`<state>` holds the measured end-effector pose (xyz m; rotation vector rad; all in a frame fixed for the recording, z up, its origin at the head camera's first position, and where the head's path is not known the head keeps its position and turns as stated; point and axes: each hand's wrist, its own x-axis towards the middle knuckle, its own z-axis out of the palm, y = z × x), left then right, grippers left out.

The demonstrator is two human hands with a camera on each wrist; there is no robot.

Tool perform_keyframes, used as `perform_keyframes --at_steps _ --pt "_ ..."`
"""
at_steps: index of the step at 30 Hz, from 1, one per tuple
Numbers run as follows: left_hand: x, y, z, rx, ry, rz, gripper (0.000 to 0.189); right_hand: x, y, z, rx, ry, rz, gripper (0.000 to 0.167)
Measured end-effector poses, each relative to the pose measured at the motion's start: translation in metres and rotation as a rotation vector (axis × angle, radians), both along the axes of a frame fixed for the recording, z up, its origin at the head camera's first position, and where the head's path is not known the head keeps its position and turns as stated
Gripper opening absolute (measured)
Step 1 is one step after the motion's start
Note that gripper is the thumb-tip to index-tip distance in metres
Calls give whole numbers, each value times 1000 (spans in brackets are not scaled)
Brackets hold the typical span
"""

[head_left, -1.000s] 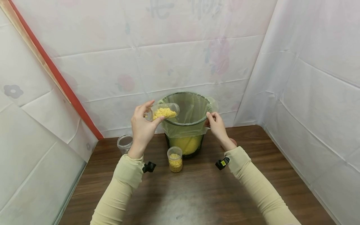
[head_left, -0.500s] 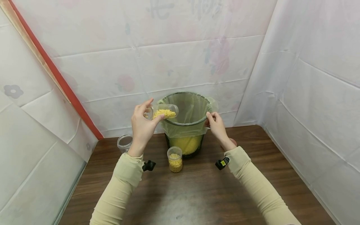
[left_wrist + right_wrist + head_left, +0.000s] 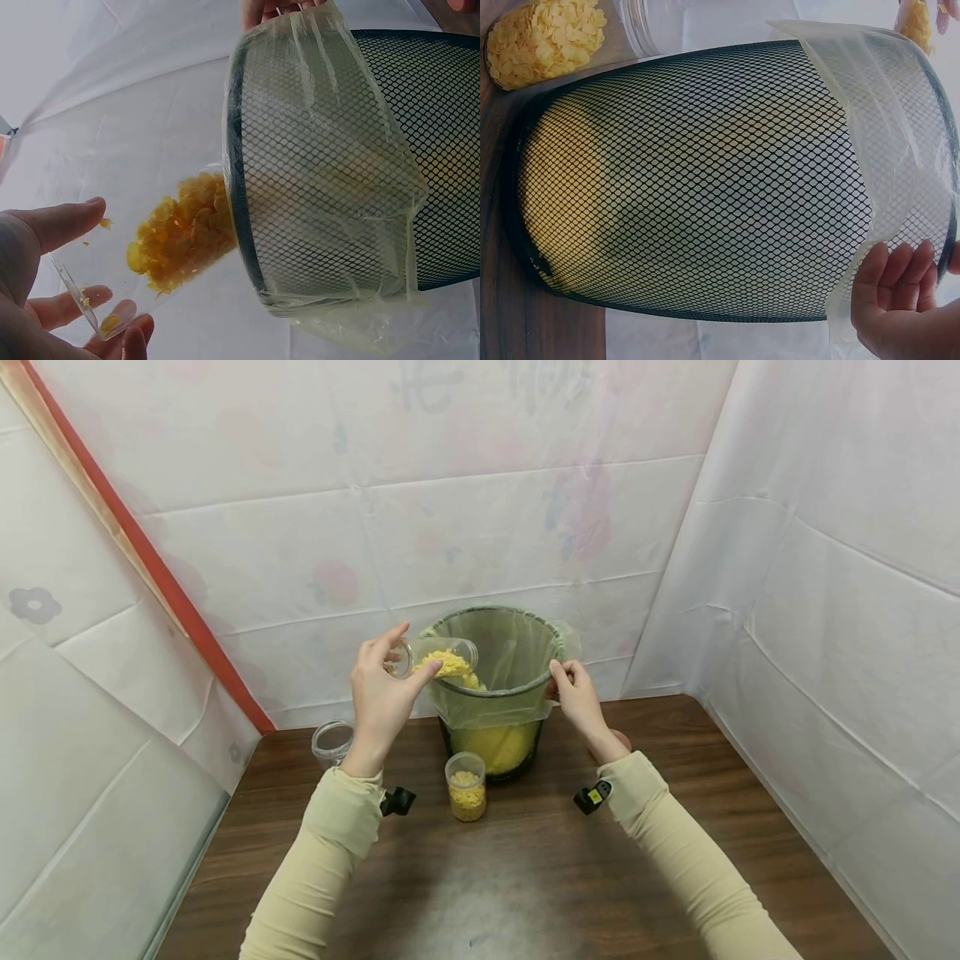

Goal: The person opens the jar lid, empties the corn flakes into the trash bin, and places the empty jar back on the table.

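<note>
My left hand [image 3: 384,697] grips a clear plastic jar [image 3: 452,648], tipped on its side with its mouth over the rim of a dark mesh wastebasket [image 3: 501,750]. Yellow flakes [image 3: 187,229] fill the lower side of the jar, and some spill from its mouth into the basket. A thin, pale yellow-green bag [image 3: 491,712] lines the basket and folds down over its rim. At the right side of the rim, my right hand [image 3: 581,697] pinches the bag's edge; the right wrist view shows its fingers [image 3: 904,277] curled against the liner.
Before the basket stands a second clear jar [image 3: 467,789] of yellow flakes, upright on the brown wooden table [image 3: 540,877]. Left of it is another clear jar [image 3: 332,742], partly behind my left wrist. A reddish round thing [image 3: 622,739] shows beside my right wrist. White sheets [image 3: 450,527] hang behind.
Flakes that lay inside the tilted jar now slide from its mouth into the lined basket. Both hands stay nearly where they were.
</note>
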<state>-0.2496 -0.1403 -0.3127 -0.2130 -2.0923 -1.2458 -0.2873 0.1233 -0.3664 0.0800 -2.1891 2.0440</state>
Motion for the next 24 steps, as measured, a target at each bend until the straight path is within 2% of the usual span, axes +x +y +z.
perform_keyframes --at_steps 6,24 --pt "-1 0 0 1 0 10 64 9 -3 9 8 5 -4 23" --pt "-3 0 0 15 46 -16 65 8 -3 9 4 -1 1 23"
